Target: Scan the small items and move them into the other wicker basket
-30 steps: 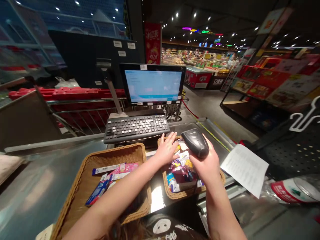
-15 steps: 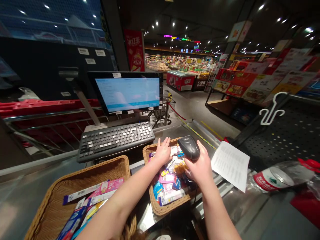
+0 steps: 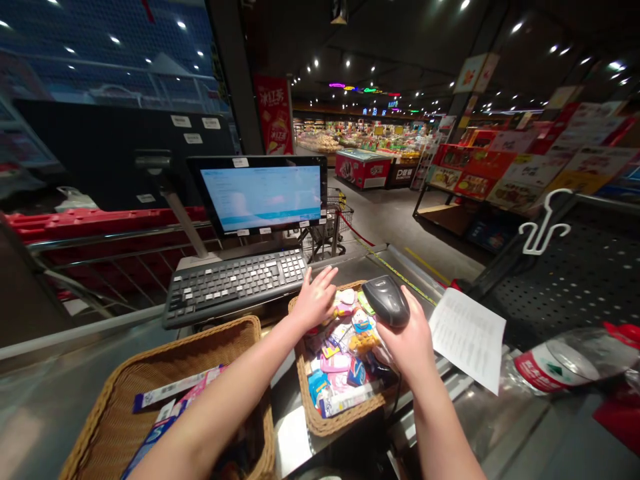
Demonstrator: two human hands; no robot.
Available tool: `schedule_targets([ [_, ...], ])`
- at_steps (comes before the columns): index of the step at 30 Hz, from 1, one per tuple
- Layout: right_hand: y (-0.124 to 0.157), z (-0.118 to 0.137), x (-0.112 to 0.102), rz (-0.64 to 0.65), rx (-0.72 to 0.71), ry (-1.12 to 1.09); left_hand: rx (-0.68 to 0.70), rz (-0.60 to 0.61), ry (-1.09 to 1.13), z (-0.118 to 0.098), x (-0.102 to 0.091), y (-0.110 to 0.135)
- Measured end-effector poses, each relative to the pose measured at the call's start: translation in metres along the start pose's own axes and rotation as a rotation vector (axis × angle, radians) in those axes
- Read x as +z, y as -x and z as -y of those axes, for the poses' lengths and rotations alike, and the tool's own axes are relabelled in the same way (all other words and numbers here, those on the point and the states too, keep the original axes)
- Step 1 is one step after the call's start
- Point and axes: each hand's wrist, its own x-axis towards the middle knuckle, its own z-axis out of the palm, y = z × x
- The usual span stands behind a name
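Observation:
My right hand [image 3: 410, 337] grips a black handheld barcode scanner [image 3: 386, 301], its head above the far right part of the small wicker basket [image 3: 320, 425]. In that basket lie several small packs, among them a white-and-blue one [image 3: 363, 322], an orange-brown one [image 3: 364, 342], a dark blue one [image 3: 357, 373] and a long white one [image 3: 350, 400]. Over the basket's far left edge, close to the keyboard [image 3: 240, 283], my left hand [image 3: 315, 301] is open with its fingers stretched out. No item shows in it.
A larger wicker basket [image 3: 115, 393] with long colourful packs stands at left, partly behind my left forearm. Beyond the keyboard is a lit monitor [image 3: 265, 195]. On the right are a printed sheet [image 3: 467, 340], a large clear bottle [image 3: 560, 363] and a white hanger [image 3: 545, 230].
My left hand has shifted left from above the small basket toward the keyboard. My right hand and the scanner have moved slightly right, uncovering more packs. The view has shifted a little.

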Motion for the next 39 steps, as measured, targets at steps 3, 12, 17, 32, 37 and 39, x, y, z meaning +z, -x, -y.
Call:
schedule_targets([
  [3, 0.003, 0.006, -0.001, 0.012, -0.005, -0.018, -0.014, -0.102, -0.025, 0.008, -0.033, 0.007],
  [12, 0.007, 0.044, 0.001, 0.037, -0.1, -0.084, -0.014, -0.391, -0.172, 0.023, -0.113, 0.027],
  [17, 0.01, 0.065, 0.006, 0.04, -0.136, -0.116, -0.029, -0.424, -0.21, 0.029, -0.132, 0.046],
  [32, 0.025, 0.129, 0.025, 0.197, -0.383, -0.2, -0.174, -0.402, -0.276, 0.047, -0.171, 0.109],
  [37, 0.029, 0.143, 0.035, 0.245, -0.425, -0.245, -0.242, -0.37, -0.312, 0.054, -0.177, 0.129],
  [39, 0.031, 0.148, 0.039, 0.249, -0.427, -0.266, -0.266, -0.365, -0.313, 0.056, -0.179, 0.136],
])
